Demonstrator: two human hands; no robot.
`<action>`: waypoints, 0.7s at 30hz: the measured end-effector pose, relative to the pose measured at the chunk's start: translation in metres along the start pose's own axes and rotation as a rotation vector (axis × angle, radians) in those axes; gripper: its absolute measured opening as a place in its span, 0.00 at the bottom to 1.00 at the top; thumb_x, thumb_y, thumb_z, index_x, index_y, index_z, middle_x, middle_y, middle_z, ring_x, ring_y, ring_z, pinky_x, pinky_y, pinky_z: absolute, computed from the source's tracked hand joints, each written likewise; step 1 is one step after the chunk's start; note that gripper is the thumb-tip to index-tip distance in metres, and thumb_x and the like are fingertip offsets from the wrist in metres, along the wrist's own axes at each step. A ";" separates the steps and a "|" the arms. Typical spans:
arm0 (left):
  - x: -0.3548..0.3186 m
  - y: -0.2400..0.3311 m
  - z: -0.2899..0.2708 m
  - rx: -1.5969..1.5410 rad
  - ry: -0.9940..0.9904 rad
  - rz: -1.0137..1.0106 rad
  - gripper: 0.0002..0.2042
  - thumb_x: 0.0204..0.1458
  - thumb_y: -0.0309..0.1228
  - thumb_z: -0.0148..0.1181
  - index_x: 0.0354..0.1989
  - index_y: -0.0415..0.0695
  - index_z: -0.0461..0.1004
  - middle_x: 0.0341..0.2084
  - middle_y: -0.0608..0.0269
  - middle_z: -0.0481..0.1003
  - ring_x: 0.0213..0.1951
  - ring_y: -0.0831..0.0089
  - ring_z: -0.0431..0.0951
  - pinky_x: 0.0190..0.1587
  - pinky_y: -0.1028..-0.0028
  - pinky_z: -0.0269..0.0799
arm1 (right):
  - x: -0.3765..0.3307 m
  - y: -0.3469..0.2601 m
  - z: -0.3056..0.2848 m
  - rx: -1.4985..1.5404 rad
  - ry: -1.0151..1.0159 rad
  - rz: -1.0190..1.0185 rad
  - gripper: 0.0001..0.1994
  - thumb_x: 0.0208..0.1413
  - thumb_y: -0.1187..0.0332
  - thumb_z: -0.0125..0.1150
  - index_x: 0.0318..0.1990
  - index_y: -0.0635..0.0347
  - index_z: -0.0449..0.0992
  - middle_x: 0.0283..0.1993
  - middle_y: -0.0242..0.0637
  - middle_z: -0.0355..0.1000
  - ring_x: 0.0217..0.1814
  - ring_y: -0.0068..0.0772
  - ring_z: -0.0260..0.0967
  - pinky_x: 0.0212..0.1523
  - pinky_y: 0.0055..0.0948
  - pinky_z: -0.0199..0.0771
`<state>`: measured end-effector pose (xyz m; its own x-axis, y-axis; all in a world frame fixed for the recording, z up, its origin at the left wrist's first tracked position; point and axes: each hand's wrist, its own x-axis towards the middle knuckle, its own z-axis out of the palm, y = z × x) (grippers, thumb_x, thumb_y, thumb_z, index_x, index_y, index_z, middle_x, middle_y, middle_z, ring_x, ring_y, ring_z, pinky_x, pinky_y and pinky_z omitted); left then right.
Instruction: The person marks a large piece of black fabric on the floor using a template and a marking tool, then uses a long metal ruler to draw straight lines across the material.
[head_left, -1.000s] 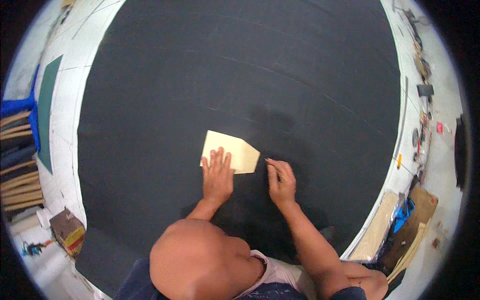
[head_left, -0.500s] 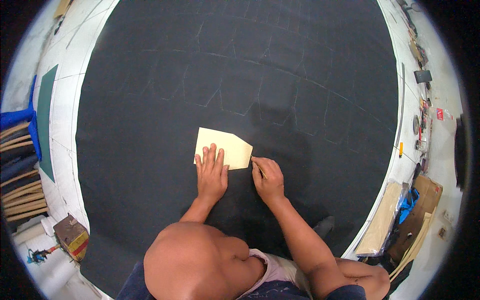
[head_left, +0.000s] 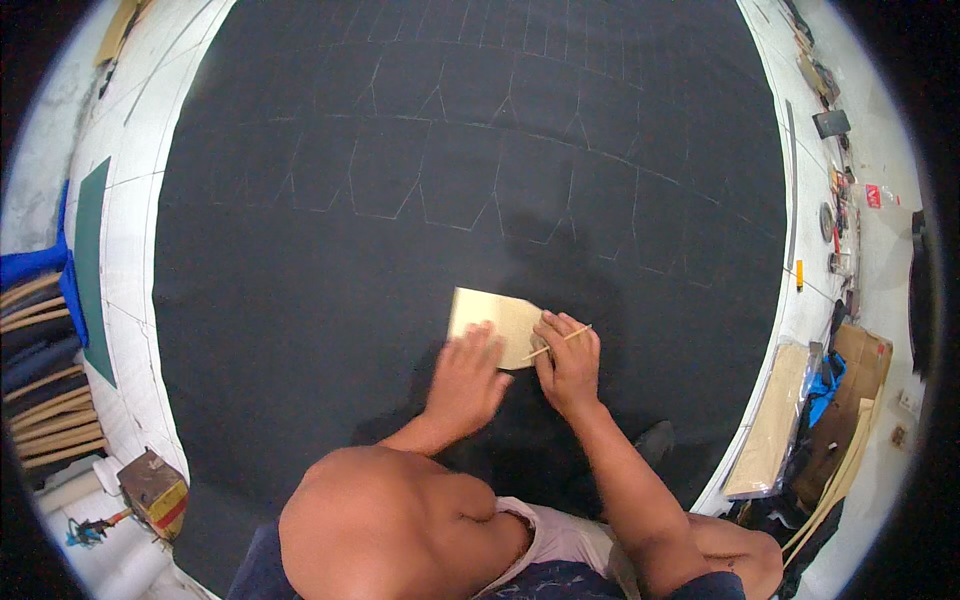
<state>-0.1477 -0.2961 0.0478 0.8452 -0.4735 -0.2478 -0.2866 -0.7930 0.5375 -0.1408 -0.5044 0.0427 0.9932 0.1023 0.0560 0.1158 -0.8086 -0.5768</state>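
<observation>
A pale yellow card template [head_left: 490, 308] with one cut corner lies on a large sheet of black cloth [head_left: 300, 300]. Fingers stretched out, my left hand [head_left: 466, 385] rests over the card's near left part, slightly smeared by motion. My right hand [head_left: 570, 368] is closed at the card's right edge, with a thin, light-coloured pencil [head_left: 541, 350] slanting across its fingers. The right fingertips touch or cover the card's edge. Beyond the card, thin pale lines form rows of angular outlines on the cloth.
A green strip [head_left: 92, 270] and a rusty box-shaped block [head_left: 154, 490] stand along the left. To the right are a long wrapped pale bundle [head_left: 770, 425], a brown cardboard piece [head_left: 850, 375], a yellow-orange cutter [head_left: 799, 275] and small tools. My bent knee [head_left: 370, 520] is close below my left hand.
The card has shifted to the right and nearer to me, with both hands. My right hand has moved onto its edge, and the pencil now lies crosswise in the fingers. The view has tilted slightly.
</observation>
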 end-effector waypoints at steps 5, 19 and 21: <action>0.020 0.026 0.028 0.018 0.023 0.242 0.31 0.61 0.41 0.57 0.69 0.37 0.63 0.72 0.40 0.55 0.74 0.45 0.55 0.73 0.50 0.49 | -0.032 0.030 -0.003 -0.272 0.004 0.103 0.16 0.61 0.61 0.63 0.54 0.52 0.77 0.71 0.41 0.67 0.76 0.53 0.56 0.75 0.61 0.44; 0.028 0.015 0.043 -0.022 0.140 0.133 0.30 0.63 0.38 0.55 0.71 0.37 0.60 0.74 0.40 0.53 0.75 0.46 0.51 0.75 0.46 0.44 | -0.012 0.023 0.014 -0.244 0.061 0.174 0.16 0.62 0.60 0.63 0.56 0.50 0.78 0.72 0.40 0.66 0.78 0.58 0.51 0.76 0.64 0.39; 0.028 0.014 0.042 -0.034 0.124 0.156 0.30 0.62 0.37 0.56 0.70 0.36 0.60 0.73 0.38 0.54 0.74 0.43 0.53 0.74 0.44 0.44 | -0.014 0.026 0.016 -0.236 0.061 0.175 0.16 0.62 0.61 0.62 0.56 0.51 0.78 0.73 0.41 0.65 0.79 0.58 0.50 0.77 0.64 0.38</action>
<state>-0.1468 -0.3370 0.0144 0.8415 -0.5370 -0.0590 -0.4051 -0.6994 0.5889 -0.1522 -0.5175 0.0139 0.9965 -0.0802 0.0252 -0.0648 -0.9240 -0.3769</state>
